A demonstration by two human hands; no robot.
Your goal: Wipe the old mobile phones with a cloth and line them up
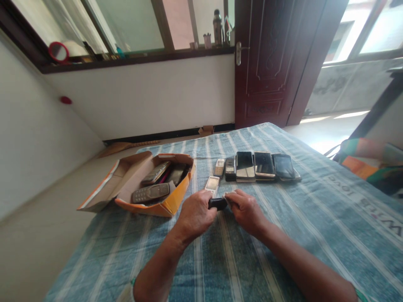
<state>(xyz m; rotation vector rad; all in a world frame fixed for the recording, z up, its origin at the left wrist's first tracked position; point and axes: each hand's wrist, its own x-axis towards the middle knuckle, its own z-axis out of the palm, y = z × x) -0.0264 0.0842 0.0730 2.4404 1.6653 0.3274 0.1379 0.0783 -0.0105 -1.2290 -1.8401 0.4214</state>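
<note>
My left hand [197,213] is closed round one end of a black mobile phone [218,204], held just above the bed cover. My right hand [247,208] pinches a small whitish cloth [229,196] against the phone's other end. Just beyond my left hand lies a silver phone [213,183] with a pale screen, partly hidden by my fingers. Farther off, a small keypad phone [219,167] and a dark keypad phone [230,168] lie side by side. Three stacks of touchscreen phones continue the row: a black one [245,163], a gold-edged one [264,164] and a dark one [284,166].
An open orange cardboard box [179,200] with several old phones, including a grey keypad phone [150,193], stands at the left. Everything rests on a striped blue cover [277,251]. A dark red door [267,63] and a windowsill [138,60] are behind. Colourful fabric [362,161] hangs at the right.
</note>
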